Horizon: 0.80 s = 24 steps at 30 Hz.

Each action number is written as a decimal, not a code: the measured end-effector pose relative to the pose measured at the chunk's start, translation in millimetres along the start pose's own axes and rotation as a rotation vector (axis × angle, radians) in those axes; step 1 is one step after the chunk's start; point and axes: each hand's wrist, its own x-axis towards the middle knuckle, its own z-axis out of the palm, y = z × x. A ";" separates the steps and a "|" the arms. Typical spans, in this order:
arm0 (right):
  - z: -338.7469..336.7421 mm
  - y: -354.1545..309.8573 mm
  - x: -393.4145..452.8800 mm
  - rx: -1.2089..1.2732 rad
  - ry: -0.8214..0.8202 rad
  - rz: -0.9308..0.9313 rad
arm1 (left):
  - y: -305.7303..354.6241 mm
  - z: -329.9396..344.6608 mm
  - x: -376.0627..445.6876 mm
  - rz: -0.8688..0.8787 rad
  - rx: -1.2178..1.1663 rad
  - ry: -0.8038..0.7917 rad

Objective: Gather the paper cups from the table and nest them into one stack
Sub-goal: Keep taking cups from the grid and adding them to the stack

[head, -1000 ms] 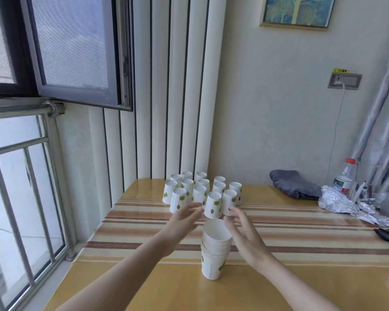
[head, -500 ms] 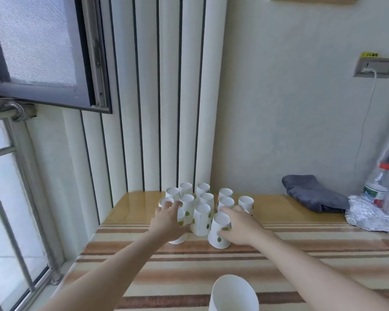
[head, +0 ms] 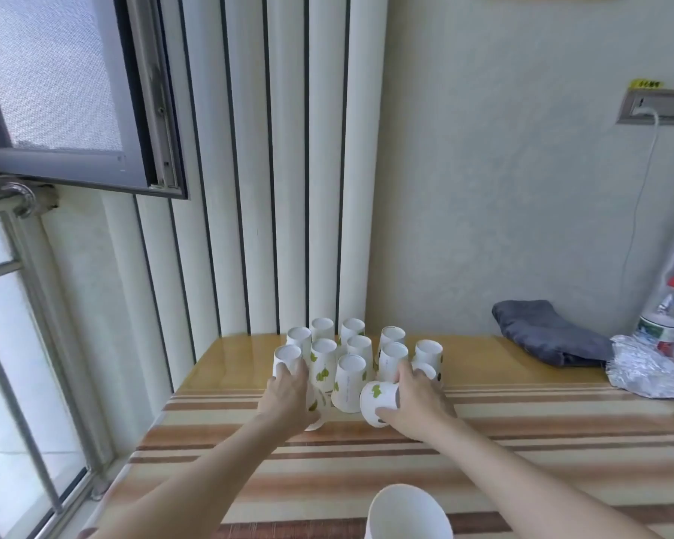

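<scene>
The striped tabletop (head: 522, 429) runs from the near edge to the far wall, carrying a tight cluster of upside-down paper cups (head: 357, 350) at its far left. At the near edge the stack (head: 407, 513) stands mouth-up, its lower part cut off by the frame. The right hand (head: 415, 398) is closed around a tipped cup (head: 380, 398) at the near right of the cluster. The left hand (head: 288, 394) is curled over a front cup (head: 316, 408) that it mostly hides, so whether it grips or only rests there I cannot tell.

The likely risk is knocking neighbours over: the cups stand touching or just beside each other, and the fingers (head: 403, 373) reach in among them. Squeezing could also dent the thin paper wall and spoil the nesting.
</scene>
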 end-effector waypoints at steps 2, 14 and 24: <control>-14.5 4.4 -12.4 0.233 0.011 0.084 | -0.3 -9.2 -12.3 -0.056 -0.095 0.011; -69.3 24.8 -125.6 1.360 -0.068 0.228 | 13.2 -76.8 -135.2 -0.331 -1.679 -0.177; -38.5 3.9 -186.7 1.043 0.139 -0.238 | 33.4 -103.1 -179.3 -0.017 -1.385 -0.040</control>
